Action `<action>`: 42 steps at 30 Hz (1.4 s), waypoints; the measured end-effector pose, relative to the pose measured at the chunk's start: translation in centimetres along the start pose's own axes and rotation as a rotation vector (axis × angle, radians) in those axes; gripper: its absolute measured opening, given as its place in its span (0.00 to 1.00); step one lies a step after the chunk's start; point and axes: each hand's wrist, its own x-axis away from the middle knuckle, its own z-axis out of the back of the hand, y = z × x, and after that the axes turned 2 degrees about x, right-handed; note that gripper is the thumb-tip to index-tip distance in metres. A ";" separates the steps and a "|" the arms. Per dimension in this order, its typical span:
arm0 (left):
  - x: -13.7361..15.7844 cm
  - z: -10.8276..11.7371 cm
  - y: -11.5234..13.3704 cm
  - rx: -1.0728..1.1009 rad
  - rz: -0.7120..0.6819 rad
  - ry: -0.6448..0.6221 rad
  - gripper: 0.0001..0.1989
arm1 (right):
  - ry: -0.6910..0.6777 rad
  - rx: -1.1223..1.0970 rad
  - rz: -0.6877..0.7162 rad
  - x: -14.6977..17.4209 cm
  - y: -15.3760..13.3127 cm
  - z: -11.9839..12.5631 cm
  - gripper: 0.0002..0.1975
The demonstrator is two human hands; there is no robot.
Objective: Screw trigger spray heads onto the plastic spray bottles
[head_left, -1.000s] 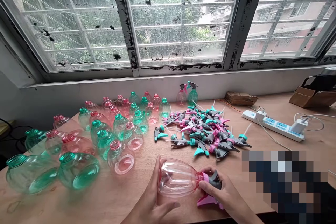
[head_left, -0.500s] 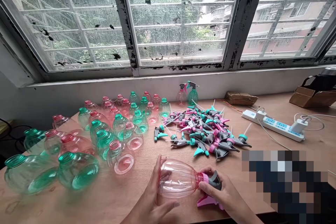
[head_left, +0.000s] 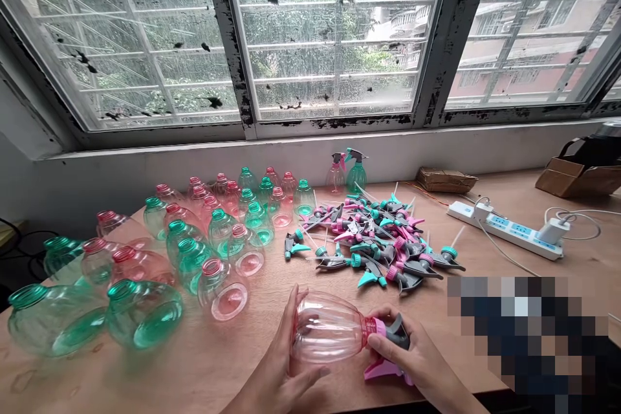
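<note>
A clear pink spray bottle [head_left: 327,330] lies sideways between my hands above the near part of the table, its neck pointing right. My left hand [head_left: 284,356] cups its base, fingers up behind it and thumb stretched out below. At the neck, my right hand [head_left: 405,352] grips the pink collar of the grey-and-pink trigger sprayer head [head_left: 395,333], whose pink trigger hangs downward. The head sits against the bottle's mouth; how tightly it is screwed on I cannot tell. Beyond my hands lies a heap of loose sprayer heads [head_left: 369,239] in grey, pink and teal.
Several open green and pink bottles [head_left: 145,314] stand in rows on the left of the wooden table [head_left: 233,362]. Two spray bottles with heads [head_left: 356,174] stand by the wall. At right are a power strip [head_left: 504,231], a brown package [head_left: 446,180] and an open cardboard box [head_left: 579,178].
Both hands and the bottle stay almost in place. Fingers of my left hand that showed through the bottle are less visible behind it now.
</note>
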 end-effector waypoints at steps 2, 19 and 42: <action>0.1 -0.1 0.1 0.009 0.008 0.005 0.51 | 0.001 0.008 -0.006 0.0 0.0 0.0 0.18; 0.0 0.0 -0.2 0.021 0.043 -0.004 0.50 | 0.014 0.004 -0.008 0.1 -0.2 -0.1 0.18; 0.3 0.2 0.1 0.034 0.008 -0.039 0.52 | -0.020 0.025 -0.015 0.2 -0.4 0.1 0.16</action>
